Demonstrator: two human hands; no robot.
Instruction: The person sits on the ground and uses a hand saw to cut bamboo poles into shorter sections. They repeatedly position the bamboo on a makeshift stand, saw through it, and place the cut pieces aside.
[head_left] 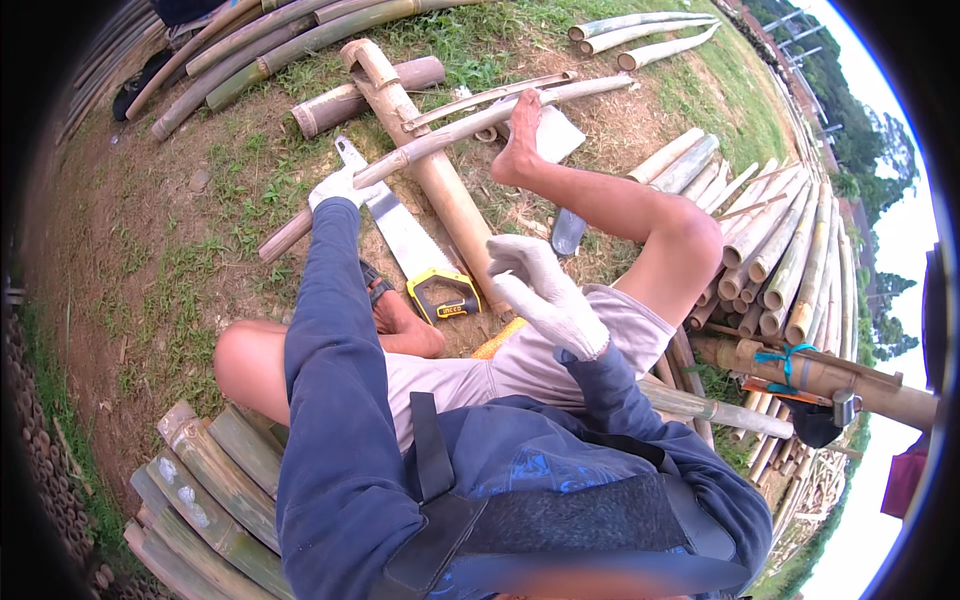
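Observation:
My left hand (340, 188), in a white glove, is wrapped round a slim bamboo pole (450, 136) near its lower left end. The pole lies slantwise across a thick bamboo post (445, 195), and my bare right foot (520, 135) presses on its far part. A split bamboo strip (490, 100) lies alongside the pole. My gloved right hand (548, 298) is raised over my lap, fingers apart from the thumb, with nothing visible in it. Below the pole, a hand saw (410, 240) with a yellow and black handle lies on the ground beside my sandalled left foot (408, 330).
A short thick bamboo piece (370, 95) lies crosswise under the post. Stacked bamboo poles (790, 250) stand at the right, with more bamboo (215, 500) at lower left and long poles (290, 45) at upper left. A loose sandal (568, 232) lies beneath my right leg.

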